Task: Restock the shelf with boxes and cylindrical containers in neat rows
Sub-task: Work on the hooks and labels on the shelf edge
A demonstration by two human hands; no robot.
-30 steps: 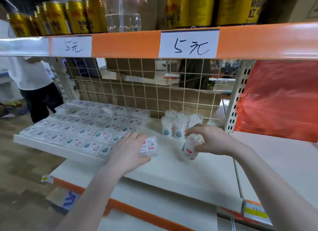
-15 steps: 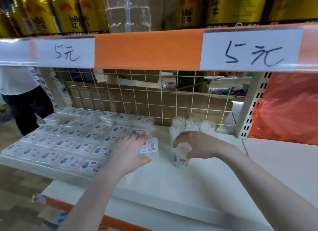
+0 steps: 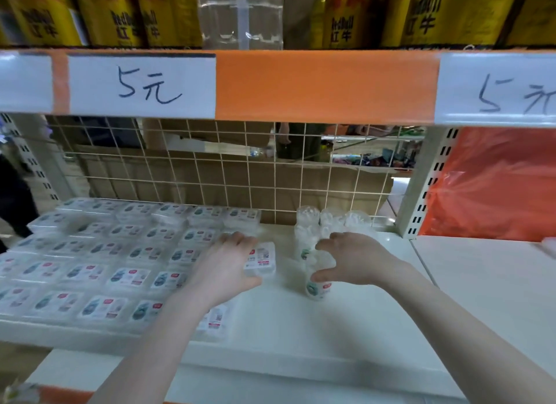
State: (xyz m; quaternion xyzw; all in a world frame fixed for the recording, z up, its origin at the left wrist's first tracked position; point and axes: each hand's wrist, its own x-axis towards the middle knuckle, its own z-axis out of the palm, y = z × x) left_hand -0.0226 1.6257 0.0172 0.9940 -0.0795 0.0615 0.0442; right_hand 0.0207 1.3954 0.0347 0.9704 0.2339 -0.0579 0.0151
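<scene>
Both hands are at work on the white shelf [image 3: 346, 322]: my left hand [image 3: 224, 271] lies over a clear flat box [image 3: 260, 259], fingers curled on its far side and thumb on the near edge, holding it at the right end of the box rows [image 3: 99, 265], where I judge it is being squared against its neighbours to extend a row. My right hand [image 3: 352, 262] is cupped round a small cylindrical container [image 3: 316, 280], thumb low on its near side and fingers arched over the top, so that it stands upright on the shelf just in front of the container cluster [image 3: 325, 226] at the wire back grid [image 3: 228, 169]. Holding from above appears to keep the label facing outward and the base flat. Boxes occupy the left of the shelf, cylinders the right, with bare shelf between the two hands. One further box [image 3: 213, 319] lies under my left forearm near the front edge, not in line with any row. Gold cans [image 3: 126, 15] stand on the tier above, behind the handwritten price label [image 3: 141, 85]. Restocking is judged part done; the cylinder section is sparse
</scene>
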